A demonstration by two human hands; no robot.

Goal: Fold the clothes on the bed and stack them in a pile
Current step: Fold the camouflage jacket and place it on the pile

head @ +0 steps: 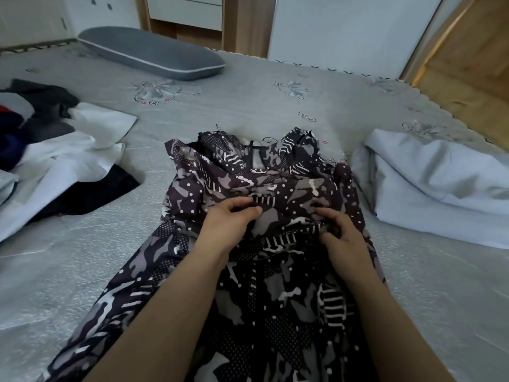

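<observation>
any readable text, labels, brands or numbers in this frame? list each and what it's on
None readable.
Bedspread: small embroidered marks beside the flower motifs look like script, too small and blurred to read.
Patterned garment under the left hand and right hand: dots and stripes only; the neck area shows no legible label.

A dark patterned garment [264, 244] lies spread on the grey bed [82, 257], collar end away from the person. The left hand [228, 219] and right hand [341, 230] both rest on its middle, fingers [242, 201] curled and pinching a bunched fold of fabric. A heap of unfolded clothes [55, 161] lies at left, a white pillow [440, 183] at right, and a grey pillow [154, 53] at the far side.
</observation>
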